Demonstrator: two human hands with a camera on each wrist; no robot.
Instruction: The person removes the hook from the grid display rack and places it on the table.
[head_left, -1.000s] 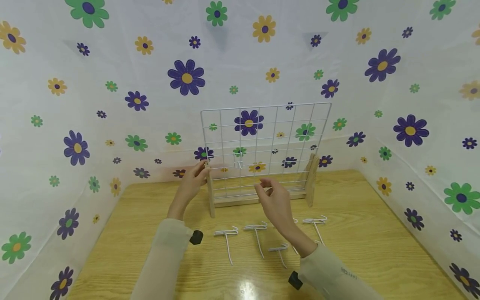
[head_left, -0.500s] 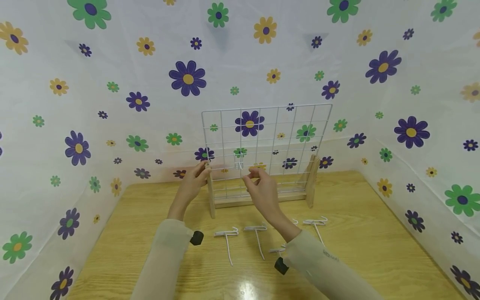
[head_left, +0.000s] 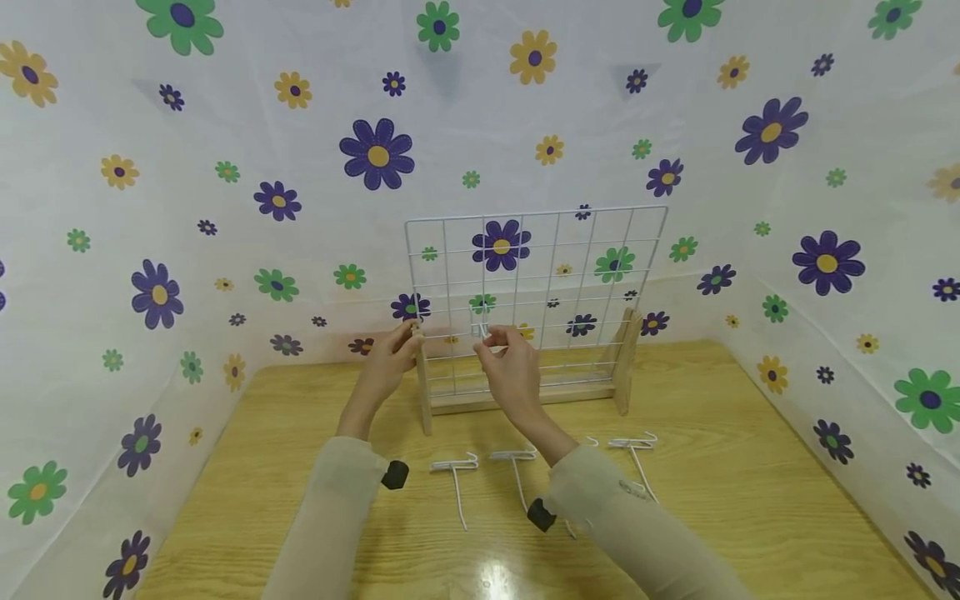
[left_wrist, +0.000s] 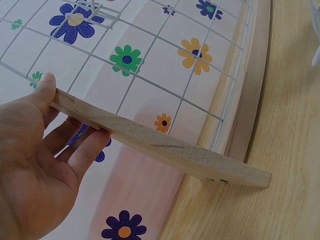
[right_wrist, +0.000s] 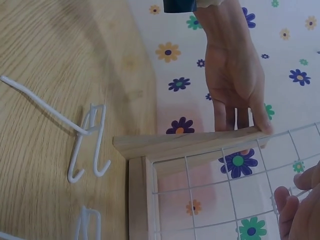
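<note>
My left hand [head_left: 386,360] grips the top of the left wooden upright [left_wrist: 150,140] of a stand, thumb on one side and fingers on the other. The stand holds a white wire grid panel [head_left: 555,258] upright. A white wire display hook [left_wrist: 97,14] hangs on the grid, left of its middle. At that hook my right hand [head_left: 513,371] has its thumb and fingertips together, pinching its projecting prong in the head view. The fingers hide part of the hook. In the right wrist view only curled fingers [right_wrist: 286,207] show at the right edge, the hook mostly hidden.
Several more white wire hooks lie on the wood-grain table in front of the stand, among them a left hook [head_left: 454,467] and a right hook [head_left: 633,444]. The right forearm covers some. A flower-printed sheet [head_left: 300,125] surrounds the table behind and at the sides.
My right hand has moved left and slightly up, from in front of the grid's lower middle to the hanging hook. My left hand stays on the upright.
</note>
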